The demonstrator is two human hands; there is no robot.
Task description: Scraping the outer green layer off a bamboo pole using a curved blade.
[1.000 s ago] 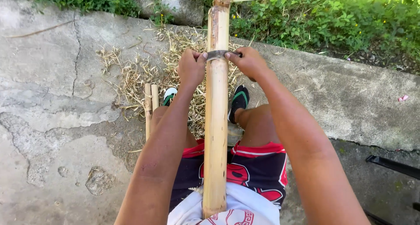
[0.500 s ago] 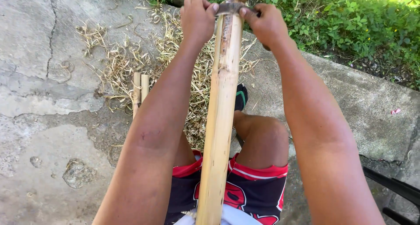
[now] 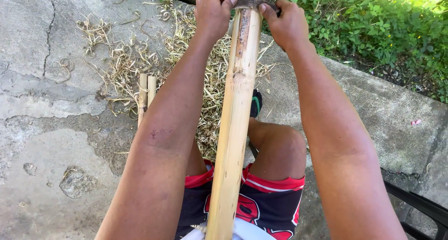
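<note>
A: What is seen at the left of the concrete floor [image 3: 56, 142]?

B: Cracked, stained concrete is seen there, with a shallow pit near the lower left. Further in, two short bamboo pieces [image 3: 146, 93] are laid side by side, touching, on a scatter of dry shavings [image 3: 135, 58] that is spread toward the upper edge.

A: And the left hand [image 3: 212, 11]?

B: It is held at the top of the view, fingers curled and closed around the left end of a dark blade [image 3: 247, 2]. The blade is laid crosswise over the bamboo pole [image 3: 235, 109].

A: Where is the pole placed?

B: It is propped lengthwise between the two forearms, running from the lap up to the top edge of the view, tilted slightly right at its far end. Its near surface is pale and scraped; a darker streak is seen just below the blade.

A: What is found right of it?

B: The right hand [image 3: 284, 23] is clamped on the blade's other end, thumb pressed on top. Below, a bent knee and red-trimmed dark shorts [image 3: 261, 202] are seen, and one green-and-black shoe [image 3: 255, 104] is partly hidden behind the pole. At the right, the floor's edge is bordered by green plants [image 3: 387, 34], and a dark chair leg [image 3: 420, 207] is shown in the lower right corner.
</note>
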